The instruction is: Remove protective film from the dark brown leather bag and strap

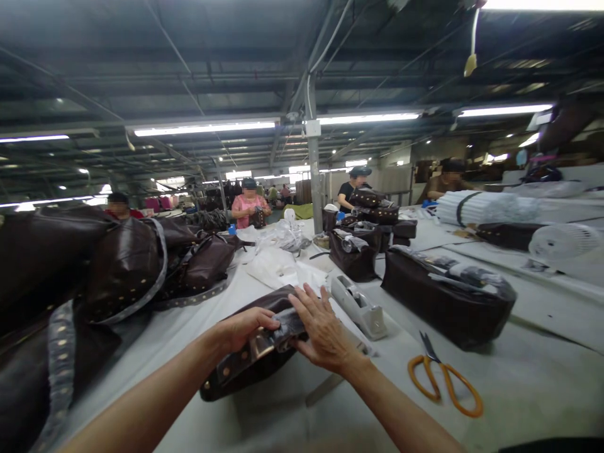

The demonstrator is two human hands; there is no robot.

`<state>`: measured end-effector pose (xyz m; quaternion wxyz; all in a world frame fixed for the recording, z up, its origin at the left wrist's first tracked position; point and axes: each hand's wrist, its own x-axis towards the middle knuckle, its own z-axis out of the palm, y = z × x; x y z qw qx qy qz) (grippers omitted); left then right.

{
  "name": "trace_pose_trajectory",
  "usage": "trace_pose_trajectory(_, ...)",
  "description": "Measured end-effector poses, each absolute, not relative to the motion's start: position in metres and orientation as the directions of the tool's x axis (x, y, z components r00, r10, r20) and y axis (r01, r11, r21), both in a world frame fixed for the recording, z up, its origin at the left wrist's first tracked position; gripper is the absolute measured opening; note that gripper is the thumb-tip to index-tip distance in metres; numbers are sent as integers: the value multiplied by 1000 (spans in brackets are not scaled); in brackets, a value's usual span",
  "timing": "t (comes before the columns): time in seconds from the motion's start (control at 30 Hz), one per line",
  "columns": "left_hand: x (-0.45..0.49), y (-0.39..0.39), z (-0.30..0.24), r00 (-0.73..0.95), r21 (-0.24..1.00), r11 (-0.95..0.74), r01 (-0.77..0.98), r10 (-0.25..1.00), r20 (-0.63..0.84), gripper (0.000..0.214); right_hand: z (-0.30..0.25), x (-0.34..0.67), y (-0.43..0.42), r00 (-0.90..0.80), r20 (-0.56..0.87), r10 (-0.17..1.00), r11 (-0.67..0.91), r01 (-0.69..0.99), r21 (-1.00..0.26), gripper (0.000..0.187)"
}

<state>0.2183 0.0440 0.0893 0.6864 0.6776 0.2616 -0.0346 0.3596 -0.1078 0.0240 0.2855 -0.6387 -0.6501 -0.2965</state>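
A dark brown leather bag (250, 374) with metal studs lies on the white table in front of me, tilted. A strap wrapped in clear grey plastic (289, 324) runs across its top. My left hand (243, 330) grips the bag from the left, its thumb against the plastic wrap and its other fingers mostly hidden. On the other side my right hand (323, 327) rests over the wrapped part with fingers stretched out, the thumb lower down near the bag's edge. Just beyond my right hand stands a grey tape dispenser (359, 307).
Orange-handled scissors (441, 377) lie open at the right. A plastic-topped brown bag (443, 299) stands behind them. Piled brown bags (125, 264) with studded straps fill the left. White sheets (283, 267) lie ahead, a small white fan (564, 242) at right. Several people work across the tables.
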Motion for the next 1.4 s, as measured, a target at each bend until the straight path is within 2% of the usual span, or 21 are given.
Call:
trace_pose_trajectory(0.07,218,45,87,861,910,56,412,302,-409,31,18,374,-133,48,763,645,-38,999,-31,64)
trace_pose_trajectory(0.13,218,45,84,864,907,25,420,296,-408,30,3,389,-161,206,767,608,-116,978,-171,45)
trace_pose_trajectory(0.2,220,45,80,868,907,7,421,287,-405,30,-18,402,-189,400,690,603,-216,915,-341,30)
trace_pose_trajectory(0.27,225,46,76,869,907,5,420,285,-404,31,-38,407,-209,495,554,670,-290,861,-418,26)
trace_pose_trajectory(0.37,234,48,70,863,904,3,428,297,-409,34,-60,404,-214,390,396,831,-257,901,-350,33)
trace_pose_trajectory(0.47,243,51,68,860,902,-21,431,312,-403,36,-70,396,-190,190,301,934,-151,977,-149,41)
trace_pose_trajectory(0.53,247,53,69,855,901,-28,432,331,-400,36,-75,394,-170,107,236,966,-99,994,-46,33)
trace_pose_trajectory(0.6,248,55,72,846,901,-19,432,354,-398,36,-79,394,-155,80,185,980,-77,997,-20,24)
trace_pose_trajectory(0.77,245,56,74,843,902,12,431,352,-407,37,-84,399,-150,116,123,986,-114,993,-21,22)
trace_pose_trajectory(0.9,241,55,67,850,909,50,415,334,-407,35,-78,395,-156,207,102,973,-203,978,-44,22)
trace_pose_trajectory(1.03,239,55,61,854,914,77,398,333,-400,33,-72,385,-161,312,64,948,-306,948,-86,11)
trace_pose_trajectory(1.4,227,67,74,867,918,129,374,301,-396,36,-65,389,-151,561,-119,819,-571,778,-262,29)
